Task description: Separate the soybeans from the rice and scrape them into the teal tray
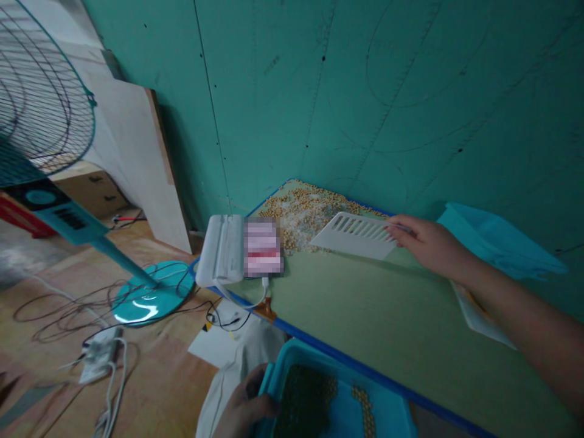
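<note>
My right hand (pixel 420 240) pinches the right end of a thin white plastic plate with a row of slots (pixel 360 234). The plate leans over the green tabletop (pixel 347 292). Its left corner meets a spread of yellowish beans (pixel 310 199) mixed with whitish, translucent bits (pixel 298 228). At the table's near edge, my left hand (pixel 249 401) is closed on the left rim of a blue plastic bin (pixel 387 398). Inside the bin lie a dark green mass of small grains (pixel 303 401) and a strip of yellowish beans (pixel 364 410).
A white device (pixel 221 249) and a phone with a blurred screen (pixel 263 246) sit at the table's left end. A blue bag-like container (pixel 497 240) is by the wall. Left stand a fan (pixel 68 213), tangled cables and a power strip (pixel 101 354).
</note>
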`<state>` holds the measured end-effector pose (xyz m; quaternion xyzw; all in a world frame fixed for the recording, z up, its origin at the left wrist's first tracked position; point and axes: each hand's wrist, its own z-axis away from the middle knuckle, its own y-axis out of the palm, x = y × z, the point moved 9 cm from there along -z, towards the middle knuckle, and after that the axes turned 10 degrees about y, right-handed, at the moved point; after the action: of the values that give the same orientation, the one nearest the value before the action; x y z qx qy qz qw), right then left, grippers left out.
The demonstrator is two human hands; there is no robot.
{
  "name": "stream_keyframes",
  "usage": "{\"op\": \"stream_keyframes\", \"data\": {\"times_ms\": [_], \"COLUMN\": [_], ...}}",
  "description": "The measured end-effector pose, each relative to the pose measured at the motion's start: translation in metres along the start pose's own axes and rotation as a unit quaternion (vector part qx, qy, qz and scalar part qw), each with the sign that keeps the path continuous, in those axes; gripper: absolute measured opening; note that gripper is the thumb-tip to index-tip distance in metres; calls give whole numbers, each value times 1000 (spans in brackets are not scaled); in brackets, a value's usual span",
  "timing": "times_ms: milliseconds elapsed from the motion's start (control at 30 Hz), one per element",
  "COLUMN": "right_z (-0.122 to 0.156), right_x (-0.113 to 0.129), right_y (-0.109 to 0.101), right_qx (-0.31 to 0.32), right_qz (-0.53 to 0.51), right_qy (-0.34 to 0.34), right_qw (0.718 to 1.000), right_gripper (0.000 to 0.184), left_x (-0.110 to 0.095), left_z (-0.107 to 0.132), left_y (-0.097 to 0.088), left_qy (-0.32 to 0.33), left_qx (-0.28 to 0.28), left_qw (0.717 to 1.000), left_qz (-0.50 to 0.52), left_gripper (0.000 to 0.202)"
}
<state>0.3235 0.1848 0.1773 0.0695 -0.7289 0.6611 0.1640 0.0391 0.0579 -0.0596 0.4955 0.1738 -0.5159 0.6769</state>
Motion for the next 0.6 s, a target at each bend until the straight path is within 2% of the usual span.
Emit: {"op": "stream_keyframes", "data": {"times_ms": [167,433,600], "right_z": [3,7,7], "right_x": [5,9,7], "right_y": [-2,-8,-7], "right_qx": [-10,-66,-71], "right_qz": [1,-4,-5], "right_qy": [-13,-78,-83], "right_qw": [1000,995,994], "right_gripper": [25,24,24], "left_x": [2,-1,2], "left_z": [-1,0,0], "left_y": [-4,6,5], "left_qy": [-4,-4,-18], "left_qx": [-7,-18,-19], "left_qw": [1000,1000,999], "left_qz": [-15,25,31], "left_gripper": [28,26,27]}}
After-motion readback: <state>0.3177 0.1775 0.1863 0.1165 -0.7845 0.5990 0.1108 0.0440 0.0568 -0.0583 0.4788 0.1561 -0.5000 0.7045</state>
